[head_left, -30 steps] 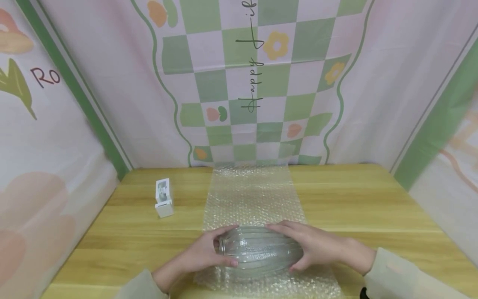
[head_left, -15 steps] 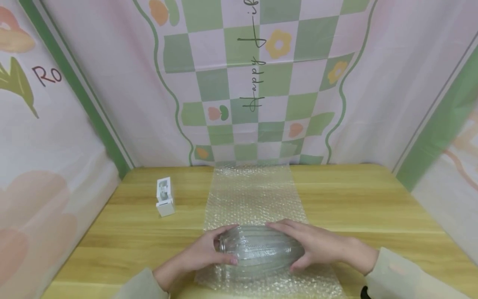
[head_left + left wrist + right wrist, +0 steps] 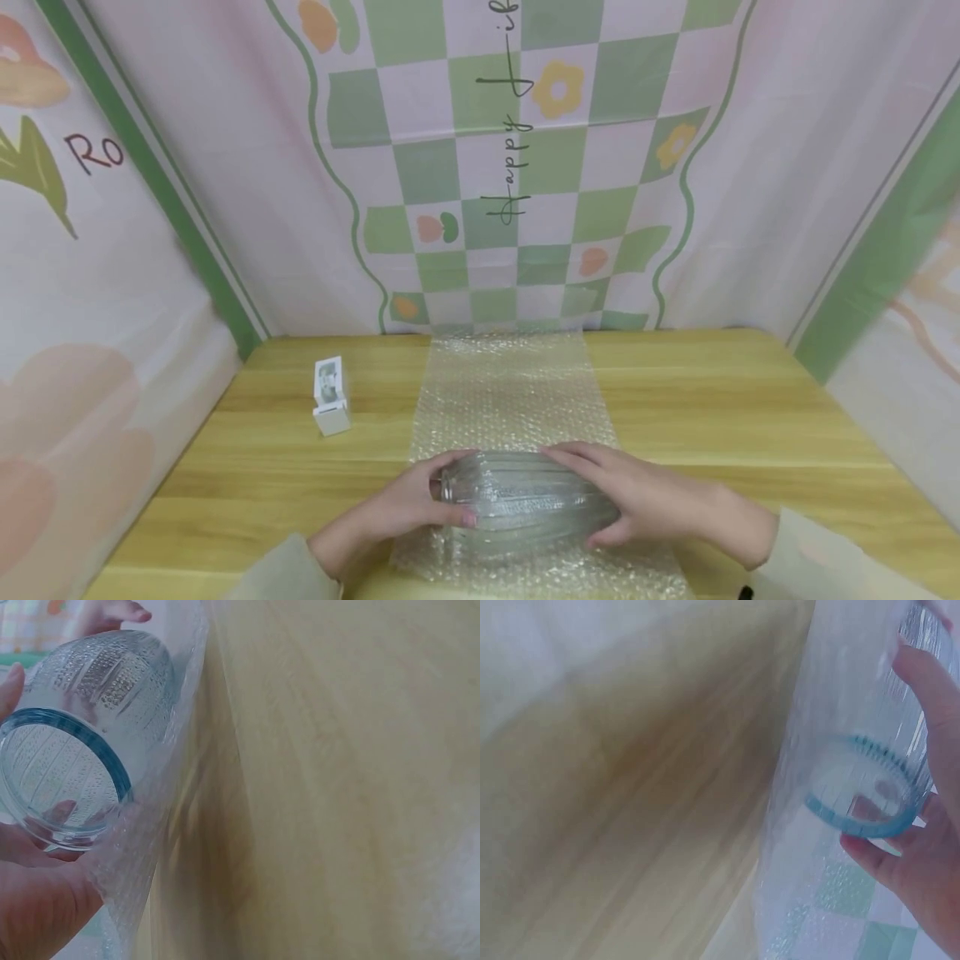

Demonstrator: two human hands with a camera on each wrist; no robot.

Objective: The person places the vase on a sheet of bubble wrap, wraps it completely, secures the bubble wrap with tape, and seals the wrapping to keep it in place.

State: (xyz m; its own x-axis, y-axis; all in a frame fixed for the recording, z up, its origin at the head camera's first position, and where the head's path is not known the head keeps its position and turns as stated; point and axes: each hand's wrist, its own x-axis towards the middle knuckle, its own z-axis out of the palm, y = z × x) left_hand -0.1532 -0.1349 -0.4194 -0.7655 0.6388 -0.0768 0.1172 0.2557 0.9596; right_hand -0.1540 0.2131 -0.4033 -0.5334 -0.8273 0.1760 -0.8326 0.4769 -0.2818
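A clear ribbed glass vase [image 3: 525,504] lies on its side on a sheet of bubble wrap [image 3: 513,400], mouth to the left. My left hand [image 3: 408,502] grips it at the mouth end, with thumb and fingers on opposite sides. At the wider base end, my right hand [image 3: 648,497] holds it the same way. The left wrist view shows the round open mouth of the vase [image 3: 124,757] and bubble wrap [image 3: 154,825] beneath. From the right wrist, the bluish ring of the vase's base [image 3: 862,826] sits beside my right hand [image 3: 934,874].
A small white box [image 3: 332,398] with a windowed face rests at the left of the wooden table [image 3: 697,392]. Behind the table hangs a checked, printed curtain [image 3: 487,167], which the wrap's far end reaches. More printed cloth [image 3: 97,333] stands at both sides.
My right hand has shifted slightly to the right along the vase's base end, its sleeve moving with it. The left hand and the vase stay practically where they were.
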